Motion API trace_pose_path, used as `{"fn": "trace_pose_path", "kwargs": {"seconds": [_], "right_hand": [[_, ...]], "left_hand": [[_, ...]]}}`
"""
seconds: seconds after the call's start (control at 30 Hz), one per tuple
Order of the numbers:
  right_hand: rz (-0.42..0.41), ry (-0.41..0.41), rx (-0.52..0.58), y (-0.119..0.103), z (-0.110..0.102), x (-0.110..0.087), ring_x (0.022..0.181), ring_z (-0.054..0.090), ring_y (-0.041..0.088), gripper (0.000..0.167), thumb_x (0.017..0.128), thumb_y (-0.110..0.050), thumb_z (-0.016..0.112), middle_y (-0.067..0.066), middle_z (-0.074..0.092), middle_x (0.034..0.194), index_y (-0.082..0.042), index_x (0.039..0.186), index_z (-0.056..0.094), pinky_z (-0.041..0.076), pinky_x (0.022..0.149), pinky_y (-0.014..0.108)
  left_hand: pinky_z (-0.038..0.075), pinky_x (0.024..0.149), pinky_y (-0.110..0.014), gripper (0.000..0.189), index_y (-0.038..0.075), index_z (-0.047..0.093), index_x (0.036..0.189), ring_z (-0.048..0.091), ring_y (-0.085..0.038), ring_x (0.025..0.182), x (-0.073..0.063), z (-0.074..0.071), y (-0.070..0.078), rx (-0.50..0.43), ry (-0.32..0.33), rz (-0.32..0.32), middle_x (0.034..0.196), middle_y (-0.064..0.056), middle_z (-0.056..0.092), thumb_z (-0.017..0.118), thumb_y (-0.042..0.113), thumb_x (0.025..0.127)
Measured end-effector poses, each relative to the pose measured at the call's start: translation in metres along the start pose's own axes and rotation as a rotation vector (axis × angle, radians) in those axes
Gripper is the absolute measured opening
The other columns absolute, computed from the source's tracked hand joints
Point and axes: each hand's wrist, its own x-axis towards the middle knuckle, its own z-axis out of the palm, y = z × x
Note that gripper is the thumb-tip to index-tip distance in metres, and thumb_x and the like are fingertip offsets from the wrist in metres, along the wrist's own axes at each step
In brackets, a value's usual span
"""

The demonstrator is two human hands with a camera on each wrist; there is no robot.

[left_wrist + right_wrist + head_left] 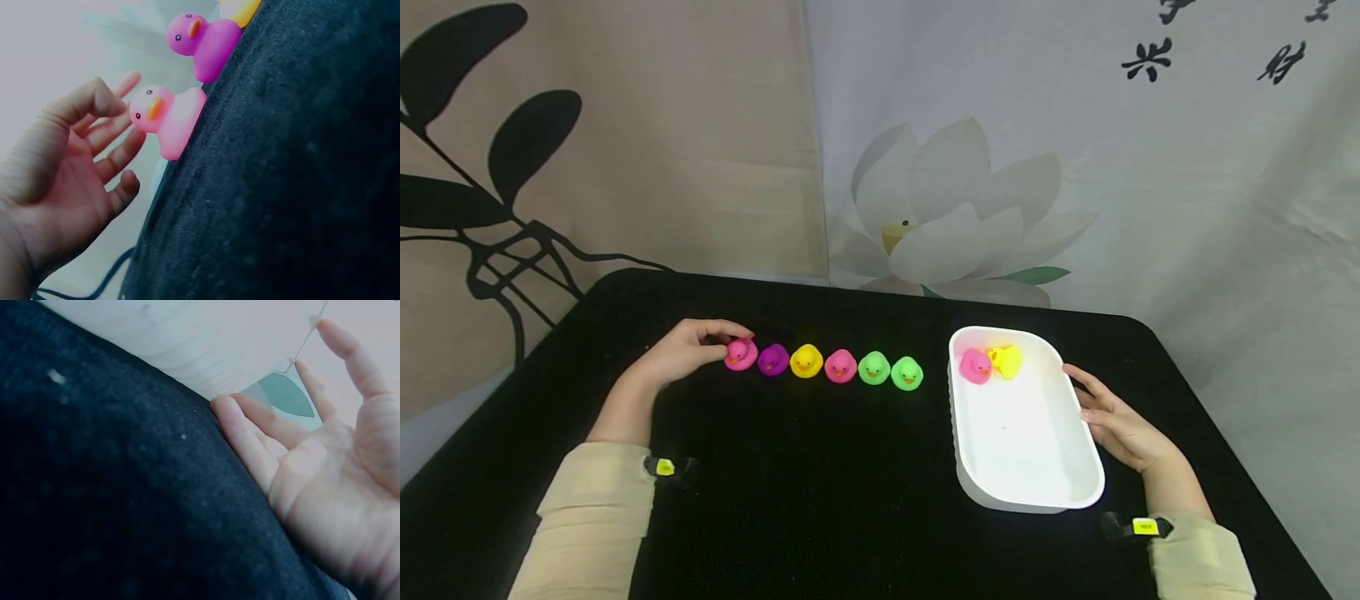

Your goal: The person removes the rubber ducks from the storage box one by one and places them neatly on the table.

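At the left end of a row of rubber ducks, my left hand pinches a pink duck between thumb and fingertips. In the left wrist view the pink duck is upright at the black cloth, thumb tip against its head. Beside it stands a purple duck. My right hand touches the right side of a white plastic tray with fairly straight, spread fingers. Inside the tray, near its far left corner, lie a pink duck and a yellow duck.
The row continues rightward with a yellow duck, another pink duck and two green ducks, the last standing left of the tray. Black cloth covers the table. A printed curtain hangs behind its far edge.
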Motion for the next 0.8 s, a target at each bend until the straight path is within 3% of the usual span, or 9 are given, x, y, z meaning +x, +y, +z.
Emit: {"fn": "trace_pose_path", "kwargs": {"seconds": [0.33,0.43,0.53,0.8], "right_hand": [[-0.013,-0.022,0.016,0.0,-0.001,0.0,0.119,0.054,0.018,0.065,0.098,0.001,0.044,-0.002,0.036,0.143,-0.021,0.153,0.016,0.047,0.091,0.036],[-0.012,-0.022,0.01,-0.001,0.0,0.0,0.119,0.054,0.018,0.065,0.098,0.0,0.044,-0.003,0.036,0.142,-0.021,0.153,0.016,0.047,0.091,0.036],[-0.01,-0.02,0.006,-0.002,0.0,0.0,0.118,0.054,0.017,0.065,0.098,0.0,0.044,-0.004,0.037,0.142,-0.021,0.153,0.016,0.047,0.091,0.036],[-0.012,-0.021,0.004,0.0,-0.001,0.0,0.118,0.054,0.017,0.065,0.098,0.001,0.043,-0.003,0.037,0.143,-0.022,0.153,0.017,0.047,0.091,0.036]], "left_hand": [[0.041,0.076,-0.041,0.035,0.012,0.059,0.128,0.047,-0.031,0.097,0.002,0.004,0.028,0.092,0.06,0.064,0.122,-0.02,0.052,0.06,0.011,0.093],[0.04,0.074,-0.04,0.036,0.01,0.059,0.128,0.047,-0.031,0.093,-0.001,0.008,0.045,0.102,0.082,0.084,0.119,-0.018,0.052,0.061,0.01,0.092],[0.04,0.073,-0.039,0.036,0.01,0.059,0.128,0.047,-0.028,0.092,-0.002,0.012,0.055,0.103,0.11,0.102,0.118,-0.014,0.053,0.061,0.013,0.092],[0.039,0.075,-0.038,0.033,0.013,0.062,0.125,0.047,-0.024,0.1,0.001,0.024,0.075,0.068,0.156,0.23,0.12,-0.005,0.06,0.064,0.016,0.092]]}}
